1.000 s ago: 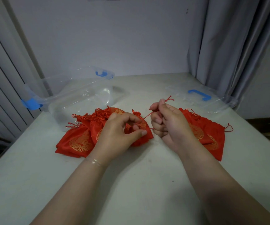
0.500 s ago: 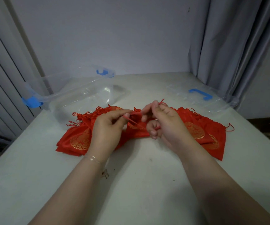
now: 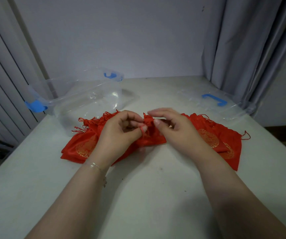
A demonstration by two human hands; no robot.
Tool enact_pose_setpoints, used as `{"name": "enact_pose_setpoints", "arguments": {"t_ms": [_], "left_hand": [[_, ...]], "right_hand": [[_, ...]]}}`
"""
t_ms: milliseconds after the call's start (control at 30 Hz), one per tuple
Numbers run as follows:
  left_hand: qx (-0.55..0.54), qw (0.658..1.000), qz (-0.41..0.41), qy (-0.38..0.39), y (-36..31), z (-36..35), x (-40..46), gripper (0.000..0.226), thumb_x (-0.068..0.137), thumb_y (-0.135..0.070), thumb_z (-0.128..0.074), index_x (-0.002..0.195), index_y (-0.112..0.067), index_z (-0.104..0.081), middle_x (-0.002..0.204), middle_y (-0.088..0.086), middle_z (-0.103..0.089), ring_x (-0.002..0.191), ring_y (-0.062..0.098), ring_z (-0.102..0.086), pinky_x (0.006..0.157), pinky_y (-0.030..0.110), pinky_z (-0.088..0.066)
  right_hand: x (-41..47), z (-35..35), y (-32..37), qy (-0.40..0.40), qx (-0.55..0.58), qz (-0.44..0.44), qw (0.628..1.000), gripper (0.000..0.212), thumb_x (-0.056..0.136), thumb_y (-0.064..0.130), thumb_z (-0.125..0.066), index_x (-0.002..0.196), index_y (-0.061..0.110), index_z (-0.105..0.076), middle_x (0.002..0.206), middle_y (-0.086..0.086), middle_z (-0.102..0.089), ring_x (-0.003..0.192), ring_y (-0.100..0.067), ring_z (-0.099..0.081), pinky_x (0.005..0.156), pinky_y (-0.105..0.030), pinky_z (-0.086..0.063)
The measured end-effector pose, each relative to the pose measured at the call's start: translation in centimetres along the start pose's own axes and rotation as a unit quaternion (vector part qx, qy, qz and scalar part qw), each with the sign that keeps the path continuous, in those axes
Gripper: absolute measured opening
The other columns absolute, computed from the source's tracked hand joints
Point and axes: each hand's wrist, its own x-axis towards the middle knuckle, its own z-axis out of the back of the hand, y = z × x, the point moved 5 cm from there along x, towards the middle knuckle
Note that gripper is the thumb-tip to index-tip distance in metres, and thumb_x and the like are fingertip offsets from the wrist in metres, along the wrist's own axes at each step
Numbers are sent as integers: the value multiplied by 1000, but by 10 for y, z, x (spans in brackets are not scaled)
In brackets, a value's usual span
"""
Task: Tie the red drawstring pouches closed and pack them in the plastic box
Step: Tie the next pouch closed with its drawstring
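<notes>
A red pouch with a gathered neck lies on the white table between my hands. My left hand pinches its red drawstring, which loops over the thumb. My right hand touches the pouch's neck from the right with thumb and forefinger; whether it grips the cord I cannot tell. A pile of red pouches with gold emblems lies to the left, and more pouches lie to the right. The clear plastic box with blue latches stands behind the left pile.
The box's clear lid with a blue handle lies at the back right, near grey curtains. The table's right edge drops off past the right pouches. A radiator-like panel stands at the left.
My hands, pulled apart with the cord taut a second ago, have come together over the middle pouch's neck. My right hand has loosened from a fist to relaxed fingers.
</notes>
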Motion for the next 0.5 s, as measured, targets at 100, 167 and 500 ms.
{"name": "enact_pose_setpoints", "arguments": {"t_ms": [100, 167, 500], "left_hand": [[-21, 1000, -9, -8, -1, -4, -1, 16, 80, 7, -67, 92, -2, -62, 77, 3, -65, 72, 9, -62, 68, 17, -51], [-45, 999, -1, -29, 0, -2, 0, 15, 80, 7, -67, 91, -2, -63, 79, 5, -66, 74, 13, -63, 71, 21, -53], [98, 993, -30, -58, 3, 5, 2, 30, 81, 4, -65, 87, -26, -69, 81, -4, -69, 69, 1, -61, 70, 16, -52]], "right_hand": [[0, -12, -9, 51, -43, -43, 997, 11, 91, 17, -60, 91, 26, -66, 83, 10, -67, 70, 5, -57, 66, -14, -43], [1, -9, -13, 24, -26, -57, 998, 9, 89, 19, -61, 82, 20, -66, 74, -4, -68, 63, -8, -56, 63, -29, -45], [-2, -13, -2, 44, -63, 25, 997, 6, 80, 33, -60, 75, 33, -59, 82, 3, -58, 78, -8, -54, 71, -23, -41]]}}
